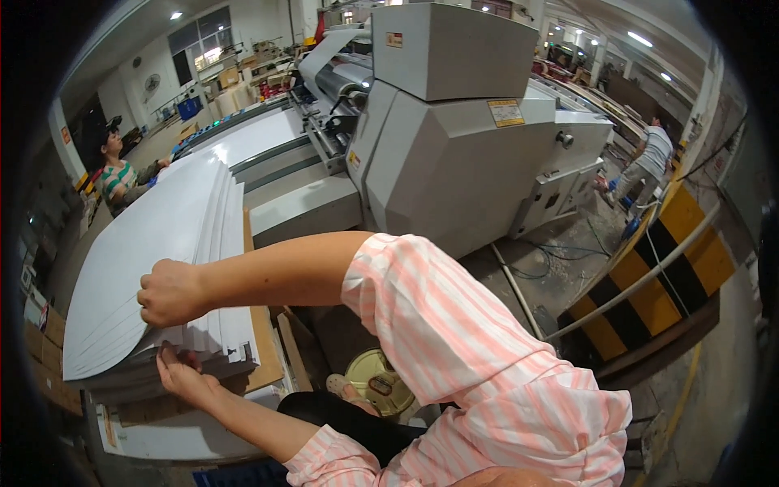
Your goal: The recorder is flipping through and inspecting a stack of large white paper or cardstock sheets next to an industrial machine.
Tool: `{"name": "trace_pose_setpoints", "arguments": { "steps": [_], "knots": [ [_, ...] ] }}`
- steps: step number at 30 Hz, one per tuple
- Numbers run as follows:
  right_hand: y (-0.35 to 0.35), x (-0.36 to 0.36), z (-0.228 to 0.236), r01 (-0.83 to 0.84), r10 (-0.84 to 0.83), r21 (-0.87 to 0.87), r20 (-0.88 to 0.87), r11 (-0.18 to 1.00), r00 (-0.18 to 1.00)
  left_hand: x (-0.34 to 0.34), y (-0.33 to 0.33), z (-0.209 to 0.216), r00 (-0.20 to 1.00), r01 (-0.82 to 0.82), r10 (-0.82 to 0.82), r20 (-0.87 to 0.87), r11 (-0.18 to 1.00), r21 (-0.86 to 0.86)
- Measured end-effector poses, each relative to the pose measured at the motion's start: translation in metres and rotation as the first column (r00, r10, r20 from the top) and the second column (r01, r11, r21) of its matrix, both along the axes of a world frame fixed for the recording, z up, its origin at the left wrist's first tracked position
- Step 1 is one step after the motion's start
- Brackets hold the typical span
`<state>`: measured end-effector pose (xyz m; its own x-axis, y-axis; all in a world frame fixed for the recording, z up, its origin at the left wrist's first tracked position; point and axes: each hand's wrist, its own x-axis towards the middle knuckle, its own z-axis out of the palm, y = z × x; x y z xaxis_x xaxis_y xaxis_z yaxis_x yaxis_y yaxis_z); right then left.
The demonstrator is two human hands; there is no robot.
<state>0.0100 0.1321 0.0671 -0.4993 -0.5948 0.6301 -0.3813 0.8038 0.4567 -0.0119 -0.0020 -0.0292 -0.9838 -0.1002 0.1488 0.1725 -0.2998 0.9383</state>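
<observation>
A tall stack of large white paper sheets [138, 235] stands at the left, its upper sheets curled and fanned along the near edge. My right hand [172, 294] is closed on the near right edge of the top sheets, knuckles up. Just below it, my left hand [185, 375] has its fingers curled around sheet edges on the stack's near side; part of its grip is hidden by the paper. Under the sheets is a brown board [264, 345], which sticks out along the right side.
A big grey machine [454, 162] with rollers stands ahead, its feed table [268, 134] beyond the stack. One person [126, 174] is at the far left, another [649, 158] bends at the far right. A yellow-black striped panel [649, 276] stands right; a yellowish round lid [377, 381] lies below.
</observation>
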Motion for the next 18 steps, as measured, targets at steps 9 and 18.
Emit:
{"name": "trace_pose_setpoints", "arguments": {
  "steps": [9, 18],
  "knots": [
    [0.002, -0.017, 0.008, 0.188, -0.110, -0.225, 0.319, 0.956, 0.941, 0.017, 0.009, 0.007, 0.999, 0.042, -0.043, -0.029, 0.998, -0.041],
    [-0.004, -0.009, 0.010, 0.126, -0.058, -0.322, 0.210, 0.938, 0.976, 0.015, 0.004, 0.008, 0.997, -0.064, 0.066, 0.039, 0.997, -0.046]
  ]
}}
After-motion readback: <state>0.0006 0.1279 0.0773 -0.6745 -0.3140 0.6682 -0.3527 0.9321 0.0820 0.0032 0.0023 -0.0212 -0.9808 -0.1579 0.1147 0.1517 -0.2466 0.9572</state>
